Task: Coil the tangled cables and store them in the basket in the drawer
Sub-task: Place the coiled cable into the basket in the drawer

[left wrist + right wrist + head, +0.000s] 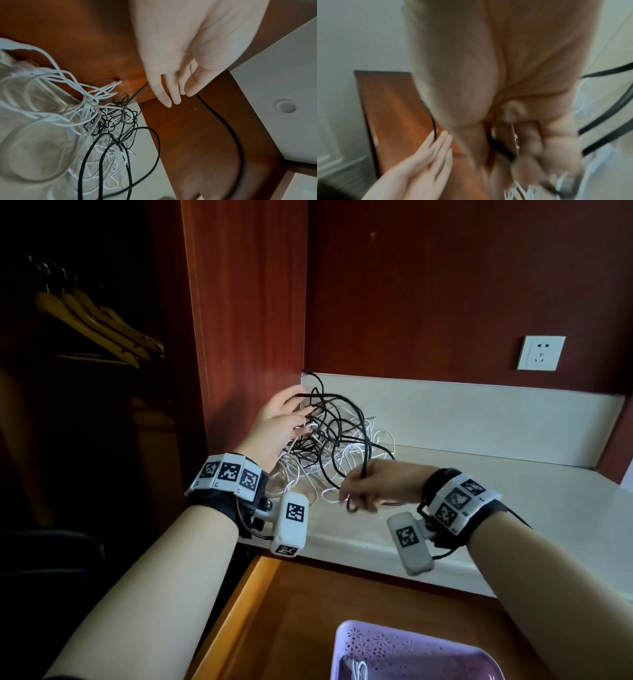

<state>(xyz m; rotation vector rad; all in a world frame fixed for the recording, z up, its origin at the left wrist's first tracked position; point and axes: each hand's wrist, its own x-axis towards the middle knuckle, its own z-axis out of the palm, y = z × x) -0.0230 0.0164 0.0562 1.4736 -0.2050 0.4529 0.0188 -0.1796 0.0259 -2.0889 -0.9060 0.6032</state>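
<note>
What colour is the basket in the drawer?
Pale purple, with a perforated floral pattern; the basket shows best in the head view.

A cable tangle [329, 446] fills the counter [479, 474] corner between both hands, hemmed by a wood panel [250, 320] just beyond the left hand [277, 426] and the backsplash [462, 412] behind. Bare counter lies beyond the right hand [370, 484]; below the wrists, a basket [411, 648] sits in the open drawer [291, 611].

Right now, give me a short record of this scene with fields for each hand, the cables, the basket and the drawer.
left hand: fingers straight, reaching into the tangle, a black strand across the fingers
right hand: grips a black cable
cables: black and white, tangled in the corner of the white counter
basket: purple, in the drawer, holds a white cable
drawer: open, below the counter edge
</note>
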